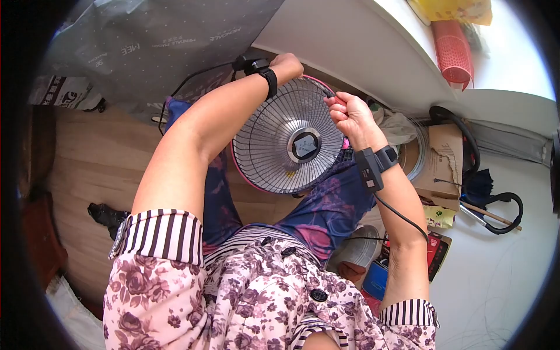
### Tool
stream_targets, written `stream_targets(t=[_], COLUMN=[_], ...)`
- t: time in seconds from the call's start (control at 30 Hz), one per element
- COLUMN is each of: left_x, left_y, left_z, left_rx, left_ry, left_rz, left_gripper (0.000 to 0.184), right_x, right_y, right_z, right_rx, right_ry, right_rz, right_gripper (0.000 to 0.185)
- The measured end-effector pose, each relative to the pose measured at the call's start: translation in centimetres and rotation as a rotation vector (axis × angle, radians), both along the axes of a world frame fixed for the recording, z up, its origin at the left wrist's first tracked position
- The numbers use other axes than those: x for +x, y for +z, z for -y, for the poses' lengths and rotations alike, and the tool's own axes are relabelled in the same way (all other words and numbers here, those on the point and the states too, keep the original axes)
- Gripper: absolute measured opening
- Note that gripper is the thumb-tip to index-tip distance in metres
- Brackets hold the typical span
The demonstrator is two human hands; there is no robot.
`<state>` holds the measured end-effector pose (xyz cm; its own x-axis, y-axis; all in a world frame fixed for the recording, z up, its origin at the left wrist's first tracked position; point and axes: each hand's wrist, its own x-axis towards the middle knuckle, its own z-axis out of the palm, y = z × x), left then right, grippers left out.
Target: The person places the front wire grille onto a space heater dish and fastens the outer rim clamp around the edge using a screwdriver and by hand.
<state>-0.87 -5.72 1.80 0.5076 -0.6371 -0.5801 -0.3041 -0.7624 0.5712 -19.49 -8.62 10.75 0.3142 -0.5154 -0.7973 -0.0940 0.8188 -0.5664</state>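
A round electric heater (271, 157) with a black wire grille, a pink rim and a silver centre disc stands tilted between the knees. My left hand (287, 66) is closed at the top of its rim; the fingertips are partly hidden behind the wrist and edge. At the upper right of the rim, my right hand (352, 114) is closed around a small tool with a pink-red handle (336, 100). The tool's dark end points toward the rim; whether it touches is unclear. A paper label (304, 146) sits on the centre disc.
Grey printed sheeting (157, 46) hangs behind the left arm. On the right are a cardboard box (440, 157), an umbrella (478, 186) and a blue packet (376, 279). A red mesh roll (452, 55) lies on the white ledge. Cables run from both wrist devices.
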Motion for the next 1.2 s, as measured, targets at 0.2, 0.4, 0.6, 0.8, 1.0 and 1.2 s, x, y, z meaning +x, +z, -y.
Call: stream_targets(t=[0.2,0.4,0.6,0.8,1.0,1.2], left_x=[-0.3,0.0,0.4,0.5,1.0,0.7], left_y=[-0.3,-0.8,-2.1,-2.7,-1.8,-1.2], left_z=[0.3,0.0,0.7,0.8,1.2,0.9], left_rx=[0.013,-0.023,0.006,-0.135,-0.144,-0.162], left_ry=[-0.011,-0.01,-0.032,-0.188,-0.443,-0.46], left_rz=[0.059,-0.007,-0.003,-0.014,-0.077,0.007], left_gripper=[0.031,0.037,0.04,0.027,0.033,0.03], right_x=[1.7,4.0,3.9,1.5,1.4,2.4], right_y=[1.0,1.5,4.1,1.4,1.3,2.5], right_z=[-0.4,-2.2,-2.3,-1.6,-1.9,-0.7], right_rx=[-0.698,-1.571,-1.736,-1.909,-1.747,-0.505], right_ry=[0.617,1.253,1.927,1.679,1.237,0.637], right_rz=[-0.469,-0.855,-0.806,-0.764,-0.814,-0.676], right_gripper=[0.02,0.016,0.012,0.012,0.031,0.051])
